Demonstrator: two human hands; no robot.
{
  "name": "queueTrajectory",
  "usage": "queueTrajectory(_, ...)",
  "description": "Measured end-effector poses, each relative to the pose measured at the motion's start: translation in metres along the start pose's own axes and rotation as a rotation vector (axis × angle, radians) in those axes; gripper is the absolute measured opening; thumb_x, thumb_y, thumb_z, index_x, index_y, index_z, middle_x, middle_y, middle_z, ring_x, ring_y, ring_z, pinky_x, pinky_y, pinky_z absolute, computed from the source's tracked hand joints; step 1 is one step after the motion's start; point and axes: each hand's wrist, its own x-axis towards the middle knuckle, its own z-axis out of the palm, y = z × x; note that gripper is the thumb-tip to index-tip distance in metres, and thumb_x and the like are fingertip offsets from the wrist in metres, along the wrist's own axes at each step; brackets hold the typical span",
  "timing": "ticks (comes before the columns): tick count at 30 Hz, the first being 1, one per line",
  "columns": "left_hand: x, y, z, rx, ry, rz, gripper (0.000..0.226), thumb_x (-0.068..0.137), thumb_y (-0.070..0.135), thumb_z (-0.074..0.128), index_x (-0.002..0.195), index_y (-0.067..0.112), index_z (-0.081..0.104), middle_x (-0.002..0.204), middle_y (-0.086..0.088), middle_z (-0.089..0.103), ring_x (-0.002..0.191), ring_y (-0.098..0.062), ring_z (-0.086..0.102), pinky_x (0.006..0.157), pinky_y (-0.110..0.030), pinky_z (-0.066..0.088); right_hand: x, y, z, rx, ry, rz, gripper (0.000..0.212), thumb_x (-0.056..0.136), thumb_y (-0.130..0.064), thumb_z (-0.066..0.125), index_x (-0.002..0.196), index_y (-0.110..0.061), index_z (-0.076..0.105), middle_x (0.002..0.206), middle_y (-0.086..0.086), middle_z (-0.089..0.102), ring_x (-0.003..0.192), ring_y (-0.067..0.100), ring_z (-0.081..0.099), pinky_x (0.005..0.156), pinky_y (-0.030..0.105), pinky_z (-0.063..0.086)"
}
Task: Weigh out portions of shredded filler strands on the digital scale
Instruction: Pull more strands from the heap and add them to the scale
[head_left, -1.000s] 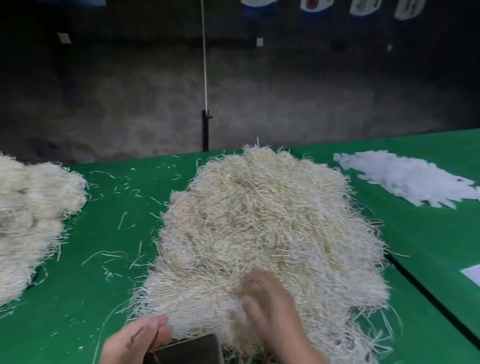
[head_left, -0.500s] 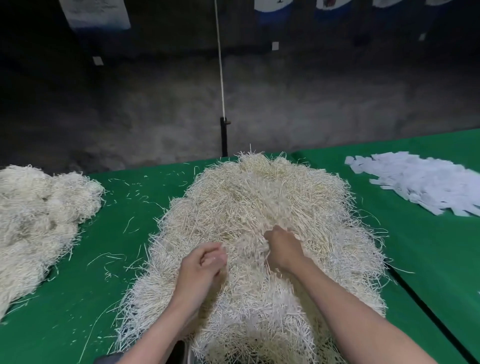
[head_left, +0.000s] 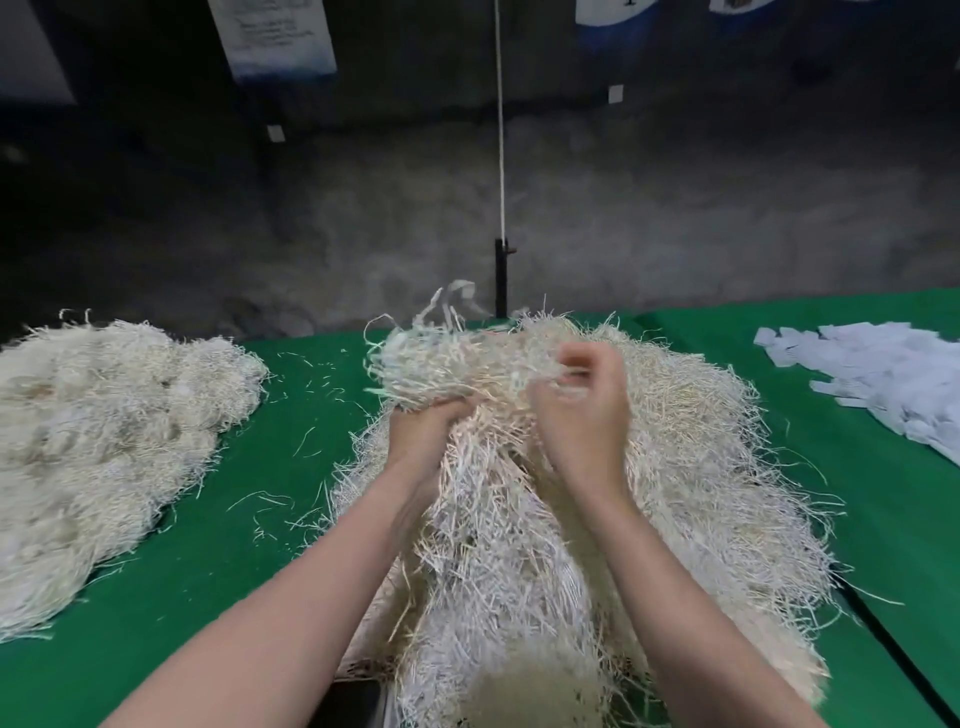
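Dark flat object (head_left: 353, 701), 6 o'clock: mostly buried, cut off. Blurred left hand (head_left: 426, 431) & right hand (head_left: 582, 415) grip cream shredded-strand clump (head_left: 457, 364), raised, 12 o'clock.

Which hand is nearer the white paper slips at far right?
Right. The right hand is left of the white slips, apart from them; the left hand, gripping strands, is even farther left.
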Motion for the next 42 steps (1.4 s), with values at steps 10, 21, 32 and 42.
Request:
queueTrajectory(10,0.004,0.027,-0.029,-0.39,-0.094,-0.122,0.014,0.086,0.003,0.048,0.083,0.01,0.06,0.09,-0.014,0.063,0.078,-0.026,0.063,0.083,-0.051,0.052,-0.054,0.141,-0.055,-1.446,-0.584,-0.027,0.058,0.08,-0.007,0.064,0.131,-0.018,0.041,0.114,0.011,0.064,0.098,0.024,0.063,0.087,0.042,0.05)
queueTrajectory(21,-0.012,0.031,-0.067,-0.046,0.016,0.046,0.024,0.081,0.012,0.051,0.102,0.02,0.059,0.147,-0.003,0.039,0.136,-0.02,0.029,0.112,-0.047,0.014,0.003,-0.008,-0.041,-0.791,-0.778,0.06,0.031,0.07,-0.043,0.075,0.09,-0.044,0.052,0.099,-0.027,0.055,0.09,-0.011,0.052,0.077,0.013,0.043)
queueTrajectory(32,-0.011,0.036,-0.107,-0.229,0.124,0.005,0.006,0.061,0.011,0.05,0.061,0.017,0.051,0.118,-0.006,0.056,0.12,-0.024,0.041,0.111,-0.056,0.02,-0.021,0.094,0.01,-0.829,-0.699,0.161,0.067,0.087,-0.046,0.061,0.145,-0.025,0.033,0.14,0.002,0.049,0.117,0.018,0.054,0.105,0.034,0.037)
queueTrajectory(42,0.001,0.037,-0.103,-0.371,0.24,-0.014,0.012,0.078,0.013,0.045,0.069,0.02,0.043,0.089,-0.003,0.053,0.083,-0.018,0.051,0.071,-0.036,0.041,-0.029,0.139,-0.058,-1.233,-0.807,0.177,0.073,0.085,-0.01,0.058,0.147,-0.029,0.022,0.147,-0.004,0.039,0.138,0.02,0.031,0.115,0.042,0.019)
